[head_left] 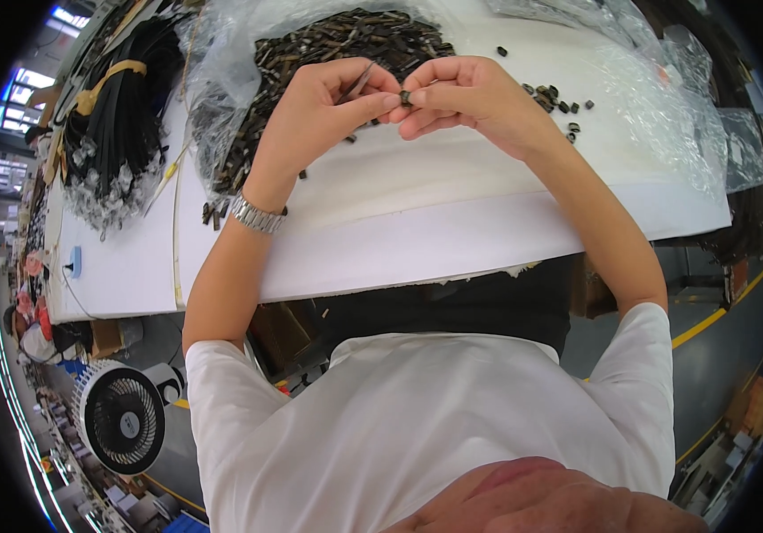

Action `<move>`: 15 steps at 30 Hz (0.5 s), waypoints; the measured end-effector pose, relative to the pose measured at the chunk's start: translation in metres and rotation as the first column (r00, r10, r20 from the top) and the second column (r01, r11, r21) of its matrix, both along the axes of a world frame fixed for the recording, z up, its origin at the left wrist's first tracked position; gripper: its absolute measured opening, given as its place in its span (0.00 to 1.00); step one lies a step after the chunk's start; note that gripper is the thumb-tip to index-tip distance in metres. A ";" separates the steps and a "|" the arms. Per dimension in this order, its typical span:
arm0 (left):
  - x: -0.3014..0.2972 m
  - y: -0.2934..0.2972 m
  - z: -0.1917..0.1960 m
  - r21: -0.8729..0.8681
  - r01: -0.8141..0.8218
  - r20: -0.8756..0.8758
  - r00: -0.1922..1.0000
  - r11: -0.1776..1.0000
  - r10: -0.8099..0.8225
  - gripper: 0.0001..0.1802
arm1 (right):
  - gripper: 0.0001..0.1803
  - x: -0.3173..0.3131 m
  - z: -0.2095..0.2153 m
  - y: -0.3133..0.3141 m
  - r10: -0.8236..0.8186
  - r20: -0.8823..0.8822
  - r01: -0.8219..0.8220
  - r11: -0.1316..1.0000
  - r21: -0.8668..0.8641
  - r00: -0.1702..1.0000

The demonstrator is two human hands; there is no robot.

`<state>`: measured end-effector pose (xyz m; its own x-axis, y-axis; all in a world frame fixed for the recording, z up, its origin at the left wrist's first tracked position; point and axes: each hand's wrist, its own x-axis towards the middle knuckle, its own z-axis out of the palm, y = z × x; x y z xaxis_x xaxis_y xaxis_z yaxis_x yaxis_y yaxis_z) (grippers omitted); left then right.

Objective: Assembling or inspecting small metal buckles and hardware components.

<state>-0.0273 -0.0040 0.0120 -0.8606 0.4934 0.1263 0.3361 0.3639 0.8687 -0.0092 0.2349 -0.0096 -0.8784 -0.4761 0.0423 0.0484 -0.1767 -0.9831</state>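
Observation:
Above the white table, my two hands meet at a small dark ring-like piece (405, 99). My left hand (319, 108) is closed, with thumb and fingertips at the left side of the piece. A thin, dark, pointed metal tool (357, 84) also lies in its fingers; its exact kind is unclear. My right hand (488, 102) pinches the same piece from the right. Behind my hands spreads a large heap of small dark pieces (337, 43). To the right of my right hand lies a looser group of similar short, dark pieces (548, 94).
Clear plastic sheeting (666, 107) covers the table's right side, and more plastic (221, 75) borders the heap. At left lie a tied bundle of black strips (128, 98) and a yellow-handled tool (168, 176). A fan (123, 417) stands at lower left.

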 end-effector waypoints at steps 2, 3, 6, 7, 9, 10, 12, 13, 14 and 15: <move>0.002 0.002 -0.001 0.064 0.073 -0.053 0.996 0.995 -0.069 0.08 | 0.13 0.003 0.008 0.005 0.017 -0.060 -0.012 0.997 0.081 0.998; 0.003 0.004 -0.002 0.088 0.070 -0.065 0.996 0.994 -0.064 0.10 | 0.11 0.004 0.009 0.005 0.010 -0.105 0.000 0.995 0.098 0.994; 0.002 0.004 -0.005 0.132 0.091 -0.056 0.995 0.987 -0.084 0.10 | 0.10 0.007 0.014 0.003 -0.008 -0.185 0.040 0.985 0.171 0.983; 0.003 0.003 -0.003 0.121 0.092 0.023 0.995 0.988 -0.096 0.11 | 0.08 0.007 0.010 0.002 -0.020 -0.257 0.080 0.971 0.224 0.966; 0.003 0.003 -0.005 0.149 0.096 0.079 0.991 0.984 -0.109 0.11 | 0.07 0.012 0.009 -0.004 -0.051 -0.291 0.129 0.958 0.255 0.955; 0.002 0.003 -0.006 0.176 0.108 0.133 0.982 0.979 -0.132 0.11 | 0.06 0.014 0.009 -0.006 -0.089 -0.329 0.188 0.941 0.283 0.940; 0.001 0.003 -0.006 0.180 0.102 0.136 0.982 0.978 -0.127 0.11 | 0.06 0.016 0.007 -0.010 -0.126 -0.341 0.228 0.933 0.280 0.931; 0.001 0.002 -0.006 0.182 0.099 0.139 0.982 0.978 -0.125 0.11 | 0.05 0.016 0.006 -0.012 -0.165 -0.355 0.271 0.923 0.274 0.920; 0.000 0.003 -0.008 0.181 0.095 0.138 0.983 0.979 -0.121 0.11 | 0.05 0.017 0.007 -0.013 -0.162 -0.355 0.268 0.924 0.273 0.921; -0.001 0.004 -0.010 0.200 0.123 0.128 0.980 0.972 -0.150 0.10 | 0.05 0.019 0.007 -0.014 -0.172 -0.355 0.286 0.911 0.297 0.919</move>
